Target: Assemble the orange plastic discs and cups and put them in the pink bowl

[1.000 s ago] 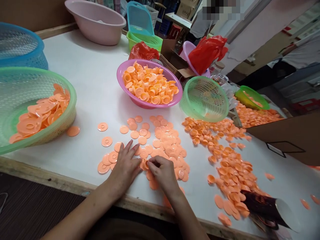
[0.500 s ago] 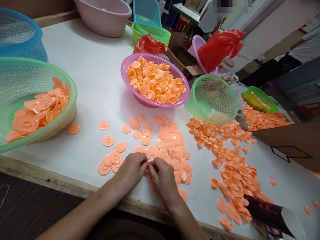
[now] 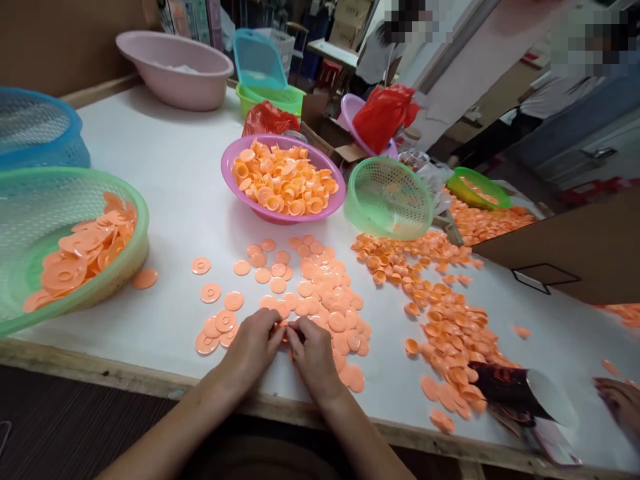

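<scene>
My left hand [image 3: 255, 340] and my right hand [image 3: 313, 357] meet over the table near its front edge, thumbs and fingertips closed. Between them they pinch a small orange plastic piece [image 3: 283, 325], mostly covered by the fingers. Flat orange plastic discs [image 3: 337, 287] with a ring at the centre lie just beyond and right of my hands, many overlapping. A few more discs [image 3: 226, 320] rest by my left wrist. Farther back, small orange plastic cups [image 3: 285, 180] fill a magenta bowl [image 3: 229, 175].
At left, a green basket [image 3: 144, 223] holds larger orange discs, with a blue basket [image 3: 75, 143] behind. To the right stand a green colander [image 3: 425, 207], a heap of orange cup-shaped pieces [image 3: 457, 320] and a dark cylinder [image 3: 505, 387]. Another person's hand [image 3: 623, 400] shows at the right edge.
The view has shifted, so most things sit farther left. Both my hands keep their pinch over the same spot. Another person's hand has come into view at right.
</scene>
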The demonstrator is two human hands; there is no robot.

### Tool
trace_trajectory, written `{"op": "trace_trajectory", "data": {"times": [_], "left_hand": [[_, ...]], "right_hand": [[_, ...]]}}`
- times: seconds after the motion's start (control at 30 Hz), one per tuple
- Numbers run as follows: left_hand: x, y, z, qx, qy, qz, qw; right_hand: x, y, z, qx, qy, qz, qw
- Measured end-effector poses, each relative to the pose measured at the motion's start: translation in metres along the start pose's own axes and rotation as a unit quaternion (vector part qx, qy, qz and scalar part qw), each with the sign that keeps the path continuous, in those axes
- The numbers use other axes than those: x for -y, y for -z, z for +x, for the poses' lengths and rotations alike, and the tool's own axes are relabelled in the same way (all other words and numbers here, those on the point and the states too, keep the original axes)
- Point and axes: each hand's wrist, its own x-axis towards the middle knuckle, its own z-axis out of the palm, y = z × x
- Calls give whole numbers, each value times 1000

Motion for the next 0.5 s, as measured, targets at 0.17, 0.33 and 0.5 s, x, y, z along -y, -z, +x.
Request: {"op": "trace_trajectory", "data": {"times": [0.17,0.33,0.5], "left_hand": [[-5,7,-22,-12,28,-207,978],[-20,12,-41,20,43,-331,943],[-25,2,-44,29,61,-353,933]], "right_hand": [[9,8,-22,-104,140,21,984],[23,15,-42,-157,73,107,979],[30,19,-45,-139,43,147,978]]}}
